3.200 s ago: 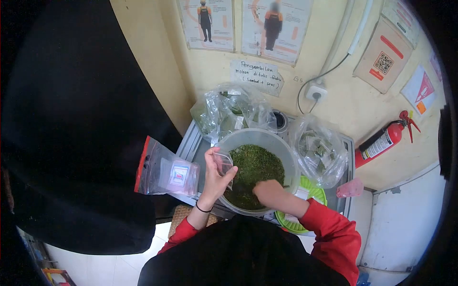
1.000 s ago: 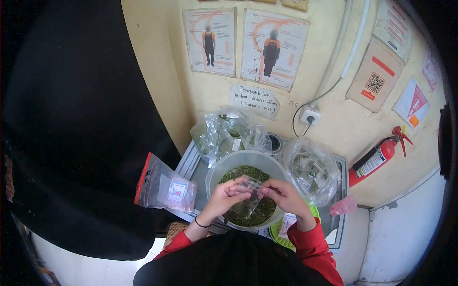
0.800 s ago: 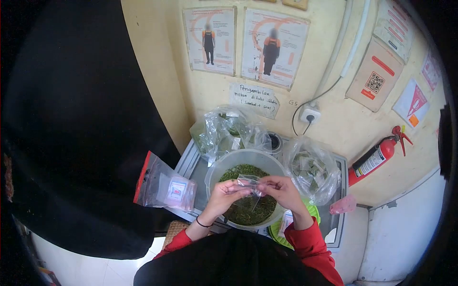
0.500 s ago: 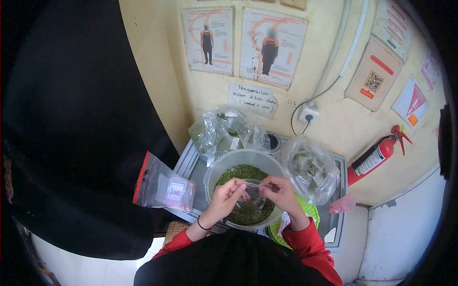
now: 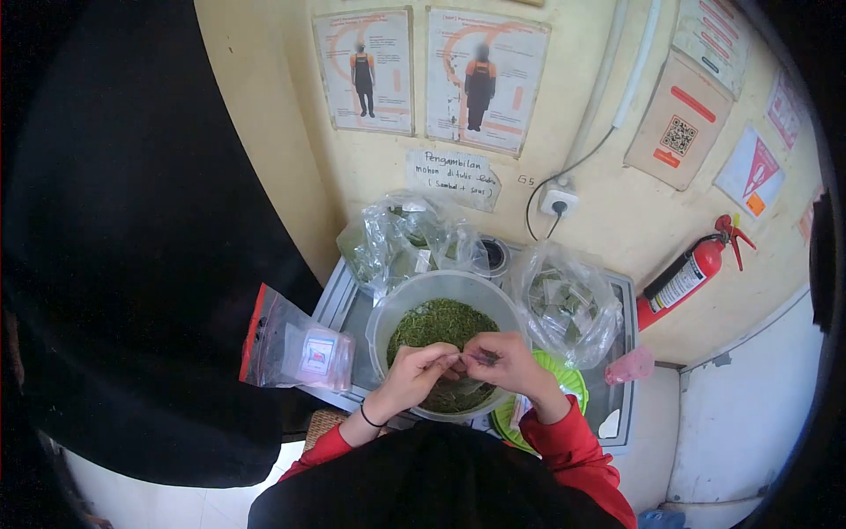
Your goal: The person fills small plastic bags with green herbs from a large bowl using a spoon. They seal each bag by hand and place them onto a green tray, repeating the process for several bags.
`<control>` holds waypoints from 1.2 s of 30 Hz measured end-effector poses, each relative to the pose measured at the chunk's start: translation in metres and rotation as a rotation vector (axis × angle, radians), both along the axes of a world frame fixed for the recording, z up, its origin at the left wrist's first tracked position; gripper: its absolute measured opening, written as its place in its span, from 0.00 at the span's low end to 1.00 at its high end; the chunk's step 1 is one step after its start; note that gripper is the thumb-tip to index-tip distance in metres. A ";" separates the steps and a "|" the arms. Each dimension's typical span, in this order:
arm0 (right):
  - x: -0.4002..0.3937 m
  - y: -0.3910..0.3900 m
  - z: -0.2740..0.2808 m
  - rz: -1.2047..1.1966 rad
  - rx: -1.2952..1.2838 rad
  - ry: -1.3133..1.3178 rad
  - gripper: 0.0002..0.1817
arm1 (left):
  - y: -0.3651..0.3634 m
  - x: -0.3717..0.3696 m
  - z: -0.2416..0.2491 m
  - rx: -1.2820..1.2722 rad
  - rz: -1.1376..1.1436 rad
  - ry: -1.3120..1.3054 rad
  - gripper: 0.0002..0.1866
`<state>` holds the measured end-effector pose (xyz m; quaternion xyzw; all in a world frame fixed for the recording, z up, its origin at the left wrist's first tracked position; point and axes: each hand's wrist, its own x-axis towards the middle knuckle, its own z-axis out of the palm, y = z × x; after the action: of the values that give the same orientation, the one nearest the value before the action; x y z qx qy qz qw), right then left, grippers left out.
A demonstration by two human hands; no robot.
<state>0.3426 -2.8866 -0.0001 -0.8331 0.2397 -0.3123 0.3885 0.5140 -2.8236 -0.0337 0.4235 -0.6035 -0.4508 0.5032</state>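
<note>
Over a round translucent tub (image 5: 377, 331) of chopped green leaves (image 5: 449, 322), my two hands meet at the fingertips. My left hand (image 5: 416, 374) is closed in a pinch on the top of a small clear plastic bag (image 5: 464, 391). My right hand (image 5: 509, 363) pinches the same bag from the other side, its thumb and fingers pressed together. The bag hangs below my fingers and is hard to see against the leaves; what it contains I cannot make out. Part of its top is hidden by my fingers.
Large clear bags of small green packets (image 5: 405, 242) and more packets (image 5: 568, 309) stand behind the tub. A red-edged pouch (image 5: 308, 353) lies left. Right are a green lid (image 5: 564, 379), a pink cup (image 5: 630, 365) and a fire extinguisher (image 5: 692, 273).
My hands have drawn together at the top of the bag, which was held spread between them before. The view has shifted slightly.
</note>
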 end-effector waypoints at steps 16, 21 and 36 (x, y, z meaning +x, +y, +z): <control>-0.137 -0.007 -0.042 -0.935 -0.371 0.208 0.14 | -0.015 0.019 -0.001 -0.188 0.299 -0.394 0.10; -0.208 0.042 -0.188 -0.761 0.183 0.728 0.10 | -0.012 0.017 -0.002 -0.197 0.292 -0.373 0.10; -0.165 0.047 -0.122 -1.012 0.577 -0.200 0.09 | 0.000 -0.016 0.008 -0.003 -0.069 -0.229 0.09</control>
<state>0.1774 -2.8393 -0.1220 -0.4423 0.6447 -0.4580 0.4231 0.4981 -2.8232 -0.0253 0.4503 -0.6719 -0.4157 0.4159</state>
